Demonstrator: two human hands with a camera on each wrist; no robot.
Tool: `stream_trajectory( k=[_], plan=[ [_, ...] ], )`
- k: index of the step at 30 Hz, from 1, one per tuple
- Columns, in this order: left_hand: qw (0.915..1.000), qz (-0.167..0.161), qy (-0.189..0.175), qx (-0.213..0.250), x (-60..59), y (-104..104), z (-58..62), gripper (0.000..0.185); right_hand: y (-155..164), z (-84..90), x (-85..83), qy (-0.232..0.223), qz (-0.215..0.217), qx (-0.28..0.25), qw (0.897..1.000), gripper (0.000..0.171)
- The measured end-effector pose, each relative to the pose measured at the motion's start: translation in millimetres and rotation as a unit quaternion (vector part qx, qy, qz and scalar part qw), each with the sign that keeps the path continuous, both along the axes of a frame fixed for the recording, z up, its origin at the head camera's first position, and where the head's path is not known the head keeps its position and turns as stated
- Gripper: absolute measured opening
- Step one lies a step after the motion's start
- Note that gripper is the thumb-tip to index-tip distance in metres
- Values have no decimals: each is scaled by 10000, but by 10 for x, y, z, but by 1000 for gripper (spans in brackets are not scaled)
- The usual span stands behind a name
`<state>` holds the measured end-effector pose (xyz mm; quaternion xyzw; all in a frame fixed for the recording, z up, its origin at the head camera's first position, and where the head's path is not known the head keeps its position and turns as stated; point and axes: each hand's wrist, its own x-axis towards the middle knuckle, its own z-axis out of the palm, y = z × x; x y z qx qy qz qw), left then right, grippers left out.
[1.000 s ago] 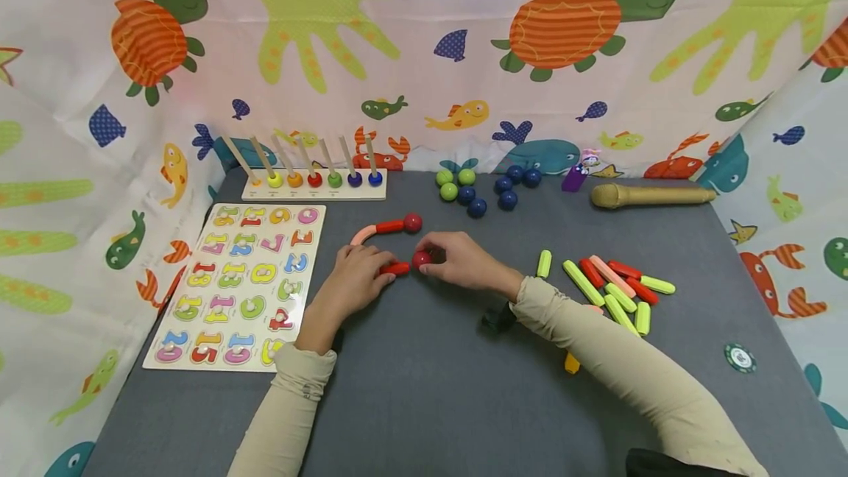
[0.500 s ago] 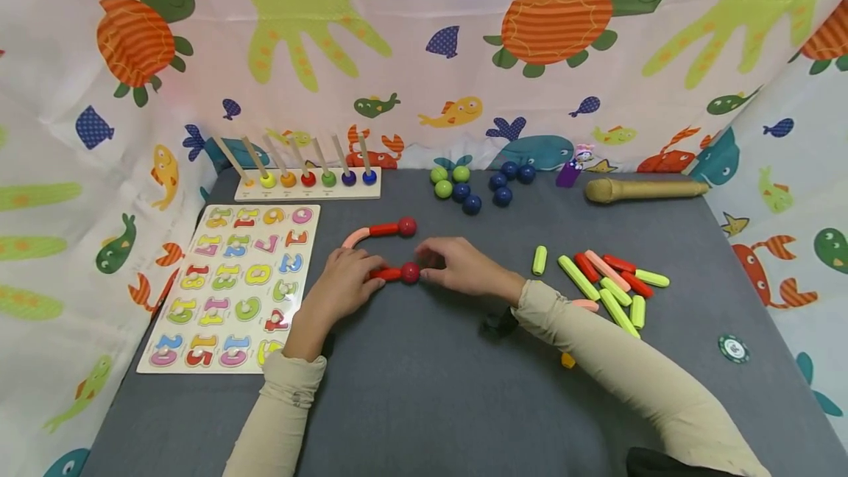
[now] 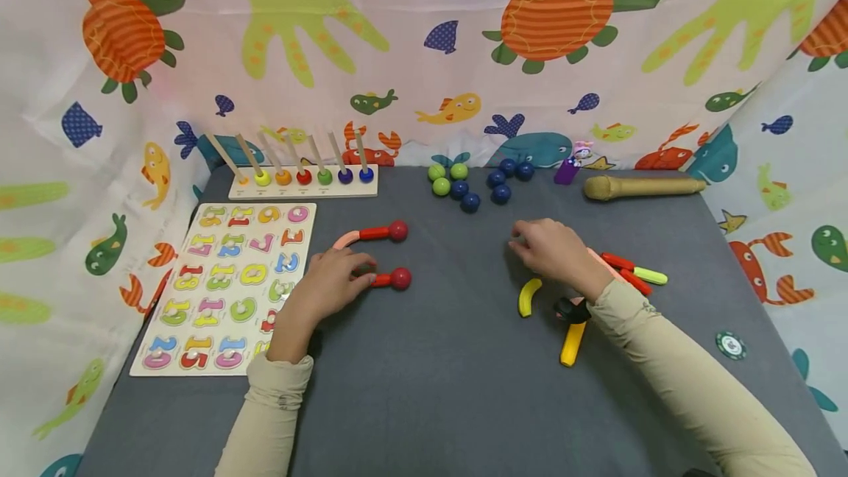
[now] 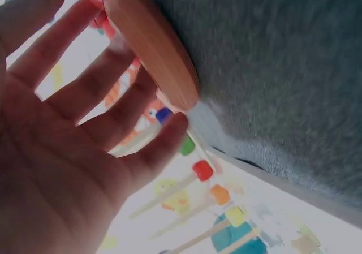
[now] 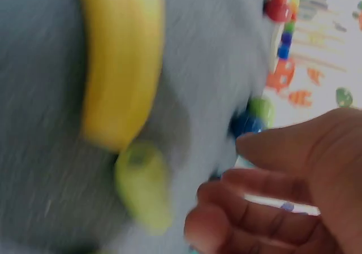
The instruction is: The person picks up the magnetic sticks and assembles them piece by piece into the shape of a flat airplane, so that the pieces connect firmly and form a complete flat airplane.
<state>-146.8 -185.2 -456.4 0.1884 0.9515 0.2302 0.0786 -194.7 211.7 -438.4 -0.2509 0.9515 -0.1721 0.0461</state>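
Observation:
My left hand (image 3: pixel 324 285) rests beside a red stick (image 3: pixel 381 280) tipped with a red ball (image 3: pixel 400 278). In the left wrist view its fingers are spread and fairly straight, against a curved salmon-pink wooden piece (image 4: pixel 153 44). Just behind lies another pink curve (image 3: pixel 345 240), joined to a red stick (image 3: pixel 374 233) and red ball (image 3: pixel 398 230). My right hand (image 3: pixel 556 252) hovers over the loose sticks with fingers loosely bent, holding nothing. A yellow curved piece (image 3: pixel 527 298) lies below it; the right wrist view shows a light green piece (image 5: pixel 144 183) touching a yellow one (image 5: pixel 121 67).
A number puzzle board (image 3: pixel 221 293) lies at left, with a peg stand (image 3: pixel 305 188) behind. Green balls (image 3: pixel 440 186) and blue balls (image 3: pixel 501 193) sit at the back, beside a small purple figure (image 3: pixel 566 171) and a gold microphone (image 3: pixel 642 188). A poker chip (image 3: pixel 730 345) lies right.
The right hand has let go of the red ball, now at the end of the front red stick, and moved right to the loose sticks. The left hand has shifted slightly left.

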Motion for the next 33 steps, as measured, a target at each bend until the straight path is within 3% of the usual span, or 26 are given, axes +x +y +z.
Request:
stream_trajectory(
  k=[4,8,13,18,27,30,33],
  plan=[
    [9983,405,141,389,-135,-33,105,33,148,10,6,-243,-469,527,9972,15],
    [9974,509,136,491,-368,44,197,39,186,-15,0,-854,-575,464,9936,23],
    [9983,366,-463,-11,-630,198,182,49,104,-54,-68,-1335,-538,103,9895,28],
    [9939,493,-954,-261,-764,296,86,53,-87,-92,-183,-1735,-495,-695,9811,29],
    [9900,731,-1205,24,-873,297,-25,46,-719,-58,-374,-2601,-721,-2204,9373,24],
    [9883,797,-1277,233,-883,263,-49,44,-942,-62,-447,-2892,-808,-2657,9161,23],
    [9860,891,-1346,408,-885,243,-55,43,-1149,-74,-525,-3225,-961,-3176,8865,20]
  ],
)
